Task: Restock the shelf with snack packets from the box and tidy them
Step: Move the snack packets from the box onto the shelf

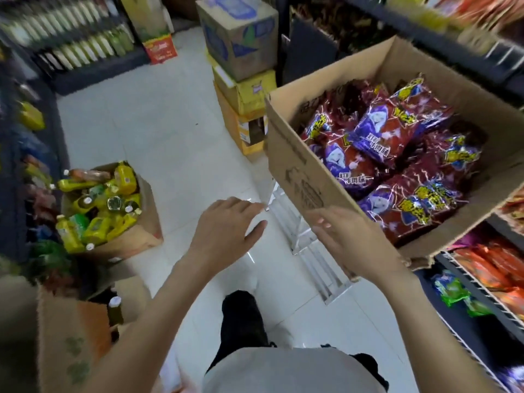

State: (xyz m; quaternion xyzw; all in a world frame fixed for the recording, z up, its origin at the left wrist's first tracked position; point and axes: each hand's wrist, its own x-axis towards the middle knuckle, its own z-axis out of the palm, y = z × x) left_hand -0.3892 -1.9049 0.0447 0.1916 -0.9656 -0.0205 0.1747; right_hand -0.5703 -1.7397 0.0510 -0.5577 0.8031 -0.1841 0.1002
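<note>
Head view only. Cardboard box [295, 163] of snack packets [377, 131] sits tilted on the right-hand shelf [482, 282], one corner jutting into the aisle; the red-and-purple packets lie loose and heaped inside. Right hand [351, 239] lies against the near side of the box, fingers fairly straight, steadying rather than gripping, as far as I can tell. Left hand [226, 225] hangs over the floor just beside the box, fingers spread and relaxed, holding nothing. Likely step: reaching in for packets. Best done by keeping the right hand braced on the box wall so it does not slide off, and lifting packets with the left a few at a time. Around: an open carton of yellow-green drink bottles [105, 205] on the floor to the left, stacked cartons [241, 66] ahead, a white wire rack [309, 251] lying on the tiles below the box. The rack is underfoot, a tripping risk.
</note>
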